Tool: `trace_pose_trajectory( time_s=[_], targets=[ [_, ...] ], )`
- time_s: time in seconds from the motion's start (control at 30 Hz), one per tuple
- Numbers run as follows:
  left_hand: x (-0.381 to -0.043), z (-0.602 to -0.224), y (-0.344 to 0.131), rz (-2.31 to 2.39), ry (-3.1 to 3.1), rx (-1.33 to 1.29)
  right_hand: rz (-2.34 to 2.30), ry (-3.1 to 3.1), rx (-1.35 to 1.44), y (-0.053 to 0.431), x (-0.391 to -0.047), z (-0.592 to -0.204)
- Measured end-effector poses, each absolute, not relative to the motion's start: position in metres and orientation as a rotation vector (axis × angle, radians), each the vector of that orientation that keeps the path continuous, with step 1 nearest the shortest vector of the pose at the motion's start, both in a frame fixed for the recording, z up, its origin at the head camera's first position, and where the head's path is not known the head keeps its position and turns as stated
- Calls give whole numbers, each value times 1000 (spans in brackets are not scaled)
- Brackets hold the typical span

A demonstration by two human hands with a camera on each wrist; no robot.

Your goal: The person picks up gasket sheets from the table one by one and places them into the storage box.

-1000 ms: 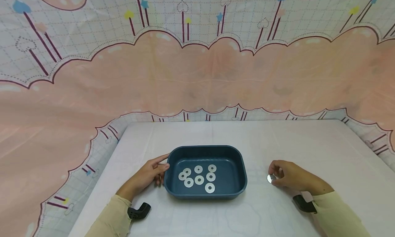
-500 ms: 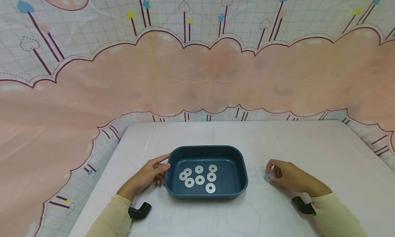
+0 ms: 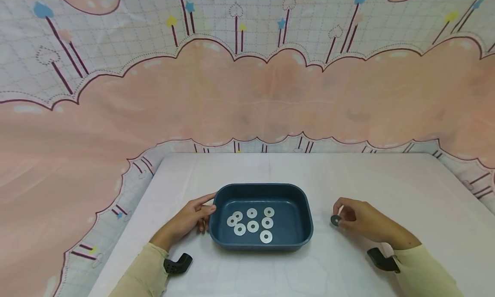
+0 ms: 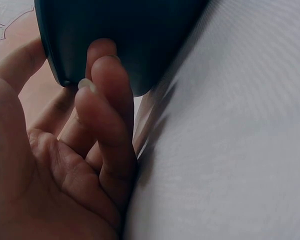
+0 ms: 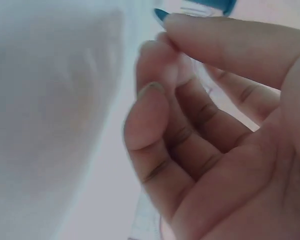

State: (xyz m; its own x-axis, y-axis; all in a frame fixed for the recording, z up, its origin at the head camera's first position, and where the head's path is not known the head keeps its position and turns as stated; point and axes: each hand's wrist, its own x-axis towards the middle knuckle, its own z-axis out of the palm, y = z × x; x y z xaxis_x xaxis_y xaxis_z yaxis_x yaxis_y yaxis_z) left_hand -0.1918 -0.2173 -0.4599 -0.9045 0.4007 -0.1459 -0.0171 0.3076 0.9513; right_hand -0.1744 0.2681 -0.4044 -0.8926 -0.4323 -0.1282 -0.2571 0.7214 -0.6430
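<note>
A dark blue rectangular tray [image 3: 261,247] stands on the white table with several flat metal washers [image 3: 266,236] lying on its floor, two of them overlapping. My left hand [image 3: 185,221] holds the tray's left end, thumb at the rim; in the left wrist view the other fingers [image 4: 110,95] curl close by its outer wall. Right of the tray, my right hand [image 3: 361,219] pinches a single washer [image 3: 335,220] between thumb and fingertips, close over the table. That washer looks dark and shows almost edge-on in the right wrist view.
White cloth covers the table [image 3: 270,168]. A patterned curtain [image 3: 251,99] hangs behind it and along its sides. Each wrist wears a black camera mount, such as the left mount [image 3: 178,264].
My right hand has shifted slightly left, and its pinched washer has turned from bright to dark. The left hand stays at the tray. The head view has shifted a little.
</note>
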Motion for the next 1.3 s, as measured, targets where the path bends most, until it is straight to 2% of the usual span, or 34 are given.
trace_pose_trajectory(
  time_s=[0.3,0.63,1.3],
  targets=[
    [-191,-461,-220,1623,2232,371,-1037,2628,-783,240,-176,-369],
    [-193,-455,-220,1611,2249,370,-1042,2609,-894,198,-196,-354],
    [-194,-454,-217,1616,2225,357,-983,2470,-998,128,-210,-381]
  ],
)
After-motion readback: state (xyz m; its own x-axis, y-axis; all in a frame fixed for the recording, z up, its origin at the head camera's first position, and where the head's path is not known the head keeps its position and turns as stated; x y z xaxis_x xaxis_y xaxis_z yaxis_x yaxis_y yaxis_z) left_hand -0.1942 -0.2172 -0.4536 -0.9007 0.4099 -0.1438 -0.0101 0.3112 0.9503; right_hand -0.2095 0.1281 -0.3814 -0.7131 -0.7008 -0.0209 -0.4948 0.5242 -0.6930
